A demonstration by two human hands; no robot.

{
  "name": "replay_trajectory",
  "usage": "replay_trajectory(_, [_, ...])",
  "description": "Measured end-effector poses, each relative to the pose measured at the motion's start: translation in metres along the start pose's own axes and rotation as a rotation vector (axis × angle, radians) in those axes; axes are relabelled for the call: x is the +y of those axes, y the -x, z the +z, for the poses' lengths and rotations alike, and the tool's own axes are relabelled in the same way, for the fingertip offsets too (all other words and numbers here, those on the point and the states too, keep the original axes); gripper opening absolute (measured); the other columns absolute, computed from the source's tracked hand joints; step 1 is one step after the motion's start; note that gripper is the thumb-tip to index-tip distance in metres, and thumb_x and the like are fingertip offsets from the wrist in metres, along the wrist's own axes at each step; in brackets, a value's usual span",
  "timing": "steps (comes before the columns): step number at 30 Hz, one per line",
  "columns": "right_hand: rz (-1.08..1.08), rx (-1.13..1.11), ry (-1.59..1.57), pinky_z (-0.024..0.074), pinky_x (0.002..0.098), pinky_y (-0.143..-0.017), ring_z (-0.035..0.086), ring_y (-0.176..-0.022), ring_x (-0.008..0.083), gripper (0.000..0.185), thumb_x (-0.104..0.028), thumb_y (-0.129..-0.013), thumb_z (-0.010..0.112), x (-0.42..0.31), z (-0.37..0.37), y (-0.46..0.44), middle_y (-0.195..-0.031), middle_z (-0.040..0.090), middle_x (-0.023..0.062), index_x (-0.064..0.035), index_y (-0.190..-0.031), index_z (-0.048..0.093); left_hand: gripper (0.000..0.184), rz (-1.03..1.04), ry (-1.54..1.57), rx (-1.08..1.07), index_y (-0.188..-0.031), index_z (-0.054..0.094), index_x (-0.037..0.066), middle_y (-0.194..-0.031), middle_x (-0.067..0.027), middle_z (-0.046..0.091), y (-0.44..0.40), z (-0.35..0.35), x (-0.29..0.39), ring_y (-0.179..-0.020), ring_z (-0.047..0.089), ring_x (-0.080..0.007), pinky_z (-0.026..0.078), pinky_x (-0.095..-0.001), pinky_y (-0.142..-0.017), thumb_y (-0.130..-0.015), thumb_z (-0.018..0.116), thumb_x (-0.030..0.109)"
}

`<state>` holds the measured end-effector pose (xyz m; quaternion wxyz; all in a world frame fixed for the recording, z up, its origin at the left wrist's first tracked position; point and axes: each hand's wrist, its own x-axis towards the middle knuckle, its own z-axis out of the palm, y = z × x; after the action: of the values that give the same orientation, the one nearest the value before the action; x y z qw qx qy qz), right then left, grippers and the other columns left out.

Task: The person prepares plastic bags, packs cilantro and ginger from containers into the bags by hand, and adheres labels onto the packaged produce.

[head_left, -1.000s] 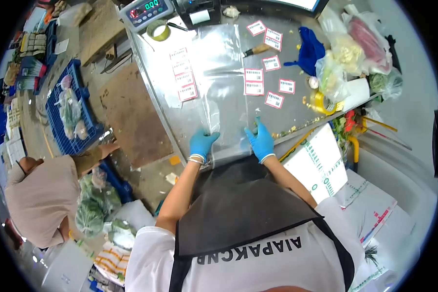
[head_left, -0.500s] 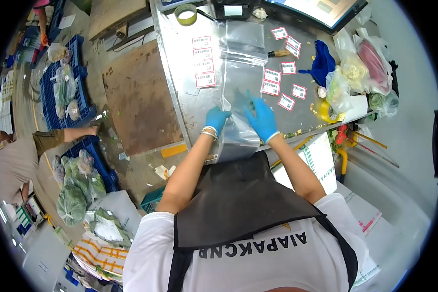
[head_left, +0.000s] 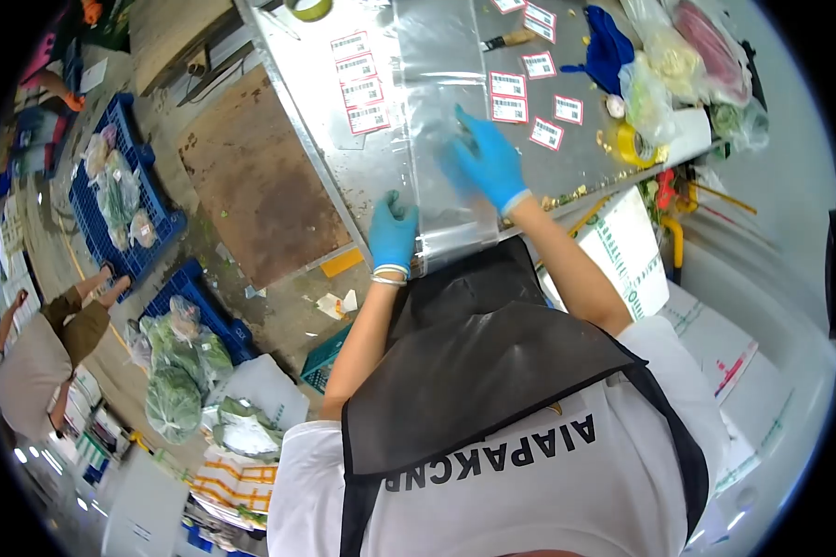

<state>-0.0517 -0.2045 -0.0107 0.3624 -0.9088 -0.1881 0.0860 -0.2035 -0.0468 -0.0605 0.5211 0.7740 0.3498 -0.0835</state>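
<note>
My left hand [head_left: 393, 232], in a blue glove, is at the left edge of a stack of flat clear plastic bags [head_left: 441, 70]. Its fingers are loosely bent and a little apart, with nothing visible between them. Over the bags is my right hand [head_left: 490, 165], also gloved in blue, its thumb stretched out and its other fingers blurred by motion. The bags run lengthwise along the metal table [head_left: 567, 158] to its near edge. Barcode labels [head_left: 362, 91] form a column to the left of the bags, and more labels [head_left: 508, 97] are scattered to the right.
A dark-bladed tool with a wooden handle [head_left: 511, 39] is beside the bags. Rightward are a blue cloth [head_left: 609, 45], yellow tape [head_left: 633, 146] and bagged vegetables [head_left: 673, 56]. Blue pallets [head_left: 111, 200] with bagged produce and another person [head_left: 32, 367] are on the left.
My left hand has let go of the bag's edge and shifted left. The right hand has moved up and left across the bags. The whole view has turned slightly.
</note>
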Motion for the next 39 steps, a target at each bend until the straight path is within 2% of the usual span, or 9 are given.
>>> replay_trajectory(5, [0.341, 0.079, -0.068, 0.0478, 0.0297, -0.06, 0.06, -0.063, 0.0164, 0.024, -0.018, -0.092, 0.058, 0.056, -0.023, 0.184, -0.081, 0.065, 0.0109, -0.0102, -0.114, 0.066, 0.056, 0.35, -0.291, 0.14, -0.129, 0.05, 0.001, -0.124, -0.0224, 0.053, 0.025, -0.002, 0.027, -0.115, 0.05, -0.0384, 0.04, -0.0447, -0.1, -0.077, 0.068, 0.015])
replay_trajectory(9, [1.251, 0.33, -0.773, 0.0506, 0.0273, -0.054, 0.061, -0.064, 0.0157, 0.038, -0.014, -0.094, 0.051, 0.169, 0.006, 0.372, -0.085, 0.065, 0.0089, -0.0052, -0.131, 0.049, 0.062, 0.654, -0.406, 0.166, -0.132, 0.047, 0.001, -0.128, -0.0232, 0.049, 0.038, 0.009, 0.047, -0.121, 0.045, -0.0415, 0.037, -0.0476, -0.102, -0.075, 0.068, 0.011])
replay_trajectory(13, [1.841, 0.937, -1.37, 0.0422, 0.0494, -0.094, 0.045, -0.122, 0.0361, 0.071, -0.049, -0.088, 0.06, 0.255, 0.013, 0.511, -0.138, 0.041, 0.0216, -0.0082, -0.141, 0.038, 0.064, 0.868, -0.398, 0.075, -0.134, 0.045, 0.002, -0.131, -0.0236, 0.046, 0.064, 0.028, 0.08, -0.122, 0.044, -0.0426, 0.037, -0.0488, -0.103, -0.075, 0.067, 0.008])
replay_trajectory(16, [1.794, 1.204, -1.591, 0.0279, 0.0562, -0.11, 0.029, -0.138, 0.037, 0.08, -0.063, -0.089, 0.044, 0.28, 0.007, 0.517, -0.151, 0.032, 0.0164, -0.0117, -0.148, 0.03, 0.064, 0.877, -0.377, -0.039, -0.134, 0.047, 0.002, -0.132, -0.0232, 0.045, 0.093, 0.052, 0.089, -0.122, 0.043, -0.0428, 0.037, -0.0489, -0.102, -0.073, 0.068, 0.004])
replay_trajectory(18, [1.331, 1.14, -1.692, 0.0236, 0.0572, -0.111, 0.032, -0.137, 0.0344, 0.078, -0.065, -0.09, 0.034, 0.31, 0.004, 0.525, -0.15, 0.036, 0.0103, -0.0115, -0.147, 0.033, 0.065, 0.896, -0.45, -0.08, -0.133, 0.048, 0.004, -0.129, -0.0223, 0.048, 0.11, 0.073, 0.086, -0.119, 0.048, -0.0397, 0.041, -0.0449, -0.101, -0.073, 0.07, 0.004])
replay_trajectory(21, [1.298, 1.337, -1.804, 0.0248, 0.0574, -0.11, 0.035, -0.134, 0.0365, 0.076, -0.066, -0.091, 0.033, 0.346, -0.01, 0.503, -0.147, 0.039, 0.0126, -0.0119, -0.145, 0.037, 0.063, 0.807, -0.48, -0.214, -0.133, 0.048, 0.004, -0.129, -0.0219, 0.05, 0.145, 0.109, 0.088, -0.119, 0.049, -0.0387, 0.041, -0.0448, -0.101, -0.074, 0.069, 0.004])
replay_trajectory(25, [1.348, 1.439, -1.881, 0.041, 0.0474, -0.1, 0.045, -0.122, 0.0335, 0.075, -0.058, -0.083, 0.064, 0.359, -0.001, 0.53, -0.14, 0.045, 0.0131, -0.0111, -0.138, 0.044, 0.059, 0.859, -0.523, -0.368, -0.133, 0.048, 0.006, -0.13, -0.019, 0.051, 0.184, 0.17, 0.079, -0.12, 0.049, -0.0372, 0.04, -0.0444, -0.102, -0.077, 0.067, 0.006])
replay_trajectory(29, [1.224, 1.325, -1.946, 0.0452, 0.0458, -0.092, 0.05, -0.115, 0.0299, 0.077, -0.062, -0.081, 0.064, 0.29, -0.064, 0.54, -0.133, 0.051, 0.0127, -0.0054, -0.132, 0.048, 0.051, 0.951, -0.528, -0.456, -0.125, 0.052, 0.004, -0.122, -0.0204, 0.055, 0.219, 0.231, 0.076, -0.113, 0.052, -0.0384, 0.041, -0.0455, -0.099, -0.076, 0.067, 0.006])
replay_trajectory(39, [0.463, 1.01, -0.279, 0.0435, 0.0328, -0.1, 0.052, -0.118, 0.0245, 0.052, -0.025, -0.092, 0.059, 0.312, -0.385, 0.487, -0.133, 0.052, 0.0133, -0.0077, -0.139, 0.044, 0.056, 0.958, -0.469, -0.665, -0.132, 0.049, 0.005, -0.125, -0.0193, 0.054, 0.273, 0.31, 0.083, -0.112, 0.054, -0.0363, 0.045, -0.0411, -0.096, -0.079, 0.067, 0.002])
